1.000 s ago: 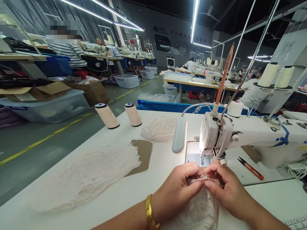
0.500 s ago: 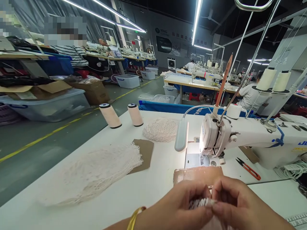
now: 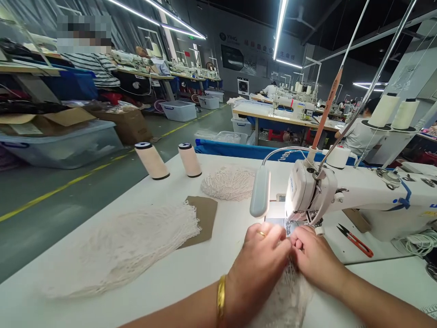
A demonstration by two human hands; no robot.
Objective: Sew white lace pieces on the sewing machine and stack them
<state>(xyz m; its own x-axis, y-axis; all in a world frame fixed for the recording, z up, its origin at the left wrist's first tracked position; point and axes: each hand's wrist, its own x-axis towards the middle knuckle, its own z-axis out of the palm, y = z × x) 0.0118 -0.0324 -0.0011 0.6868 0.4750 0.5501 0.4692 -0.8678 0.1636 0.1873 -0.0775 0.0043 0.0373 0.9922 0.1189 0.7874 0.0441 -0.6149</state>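
Note:
Just in front of the needle of the white sewing machine, my left hand and my right hand meet with curled fingers. Both pinch a piece of pale lace fabric, which hangs down from them toward the table's near edge. The fingertips and the lace's upper end hide most of the needle plate. To the left lies a large pile of cream lace pieces, partly over a brown card. Behind it is a smaller lace pile.
Two peach thread cones stand at the table's far left. A lamp hangs left of the machine head. Red-handled thread snips lie right of the needle. A person in stripes sits at the back left, with other sewing tables beyond.
Both hands have moved forward from the table's near edge to the presser foot, bringing the lace along. The pinkish-tan fabric seen before the needle is now hidden by my hands.

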